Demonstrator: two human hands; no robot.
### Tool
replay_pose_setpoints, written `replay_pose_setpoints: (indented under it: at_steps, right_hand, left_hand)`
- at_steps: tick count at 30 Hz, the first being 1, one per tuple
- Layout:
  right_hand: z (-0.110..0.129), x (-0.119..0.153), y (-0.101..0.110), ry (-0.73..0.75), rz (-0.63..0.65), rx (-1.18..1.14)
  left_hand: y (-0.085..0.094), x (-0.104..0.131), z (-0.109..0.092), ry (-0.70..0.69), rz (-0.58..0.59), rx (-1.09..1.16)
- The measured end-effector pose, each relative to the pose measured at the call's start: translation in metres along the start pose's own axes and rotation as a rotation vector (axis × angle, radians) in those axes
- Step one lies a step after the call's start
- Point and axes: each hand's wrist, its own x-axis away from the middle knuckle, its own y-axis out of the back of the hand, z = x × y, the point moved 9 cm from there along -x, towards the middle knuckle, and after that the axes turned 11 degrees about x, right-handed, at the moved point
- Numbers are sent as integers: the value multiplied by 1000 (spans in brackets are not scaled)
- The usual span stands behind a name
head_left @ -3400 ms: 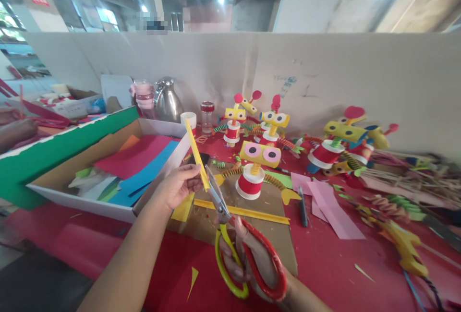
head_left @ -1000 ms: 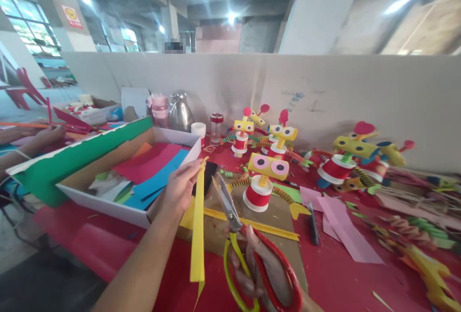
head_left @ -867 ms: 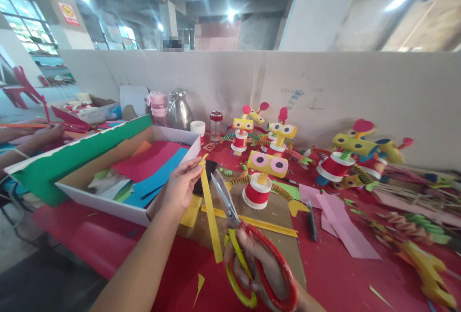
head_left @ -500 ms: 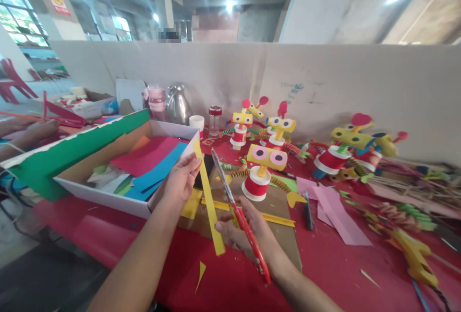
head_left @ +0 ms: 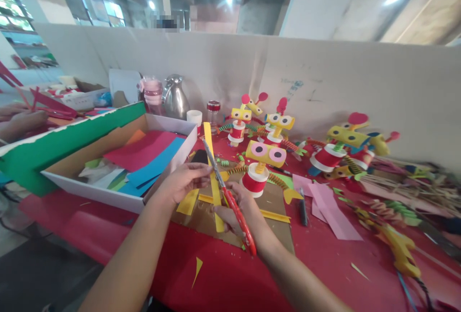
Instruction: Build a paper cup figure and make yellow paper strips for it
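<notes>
Holds the red-handled scissors (head_left: 236, 212) in the right hand (head_left: 250, 206), curled around the handle, above the cardboard sheet (head_left: 283, 236). Has the left hand (head_left: 187, 180) narrow, with fingertips at the left edge of an upright yellow strip (head_left: 215, 194), also above the cardboard sheet; cannot tell if gripping it or only touching. Covers part of this strip with the blades. Has, across the cardboard sheet, a folded yellow strip (head_left: 275, 216), partly hidden by the right hand, and a pink-eyed cup figure (head_left: 255, 183) standing close behind this hand, rather in the way. Has, left of the cardboard sheet, an open box (head_left: 122, 199) with coloured papers (head_left: 140, 151); just right of it, a dark pen-like tool (head_left: 303, 211), then pink papers (head_left: 333, 213) and, farther, a yellow glue gun (head_left: 399, 249); behind it, more cup figures (head_left: 237, 129) and a steel jug (head_left: 176, 98). Shows, far left of the cardboard sheet, another person's hands (head_left: 27, 122).
</notes>
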Motion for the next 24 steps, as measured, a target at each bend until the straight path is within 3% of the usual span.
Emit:
replay_pose_setpoints:
  at_steps: [5, 9, 12, 18, 24]
  right_hand:
    - [6, -10, 1, -5, -31, 40]
    - [13, -11, -2, 25, -58, -19]
    - [10, 6, 1, 8, -55, -68]
    - [-24, 51, 10, -61, 244, -122]
    - [-47, 62, 16, -98, 396, -288]
  left_hand:
    - [-6, 4, 5, 35, 39, -93]
    - [2, -1, -5, -59, -16, -25]
    - [14, -5, -15, -154, -94, 74]
    - [22, -5, -23, -257, -152, 235]
    - [21, -7, -19, -216, -157, 260]
